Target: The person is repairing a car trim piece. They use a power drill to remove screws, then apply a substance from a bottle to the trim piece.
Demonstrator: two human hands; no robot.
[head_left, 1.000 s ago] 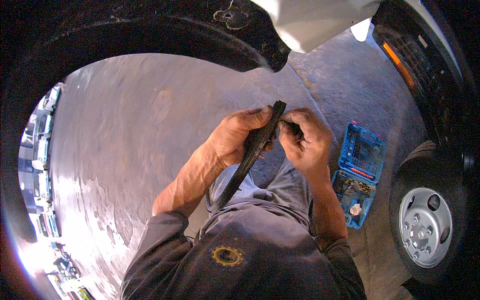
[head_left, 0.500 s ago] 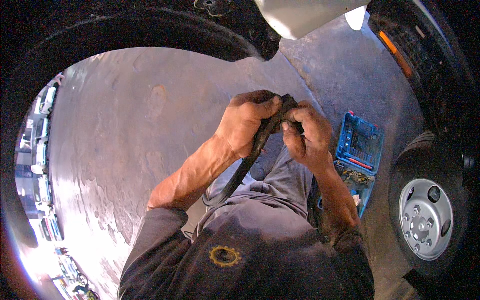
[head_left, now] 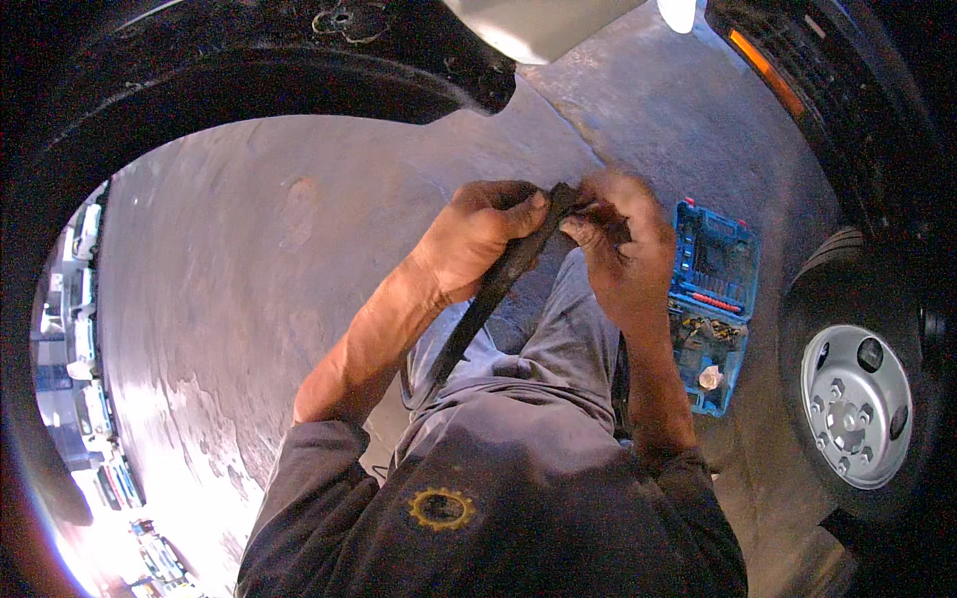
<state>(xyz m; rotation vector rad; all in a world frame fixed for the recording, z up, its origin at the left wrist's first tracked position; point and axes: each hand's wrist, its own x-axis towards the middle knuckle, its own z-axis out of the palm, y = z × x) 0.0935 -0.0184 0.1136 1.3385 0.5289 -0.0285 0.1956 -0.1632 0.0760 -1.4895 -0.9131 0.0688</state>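
Head view: left hand (head_left: 475, 237) clasps strip (head_left: 486, 307); right hand (head_left: 633, 244) curls at its tip, hold unclear. Brace strip between hands.

Grey flr (head_left: 249, 269), brt glare (head_left: 189, 498) L

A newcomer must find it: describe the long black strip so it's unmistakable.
From the dark grey cloth shirt, look up to the bare left hand. It grips the long, narrow black strip, slanting down-left across grey cloth trousers. Its black colour separates it from both.
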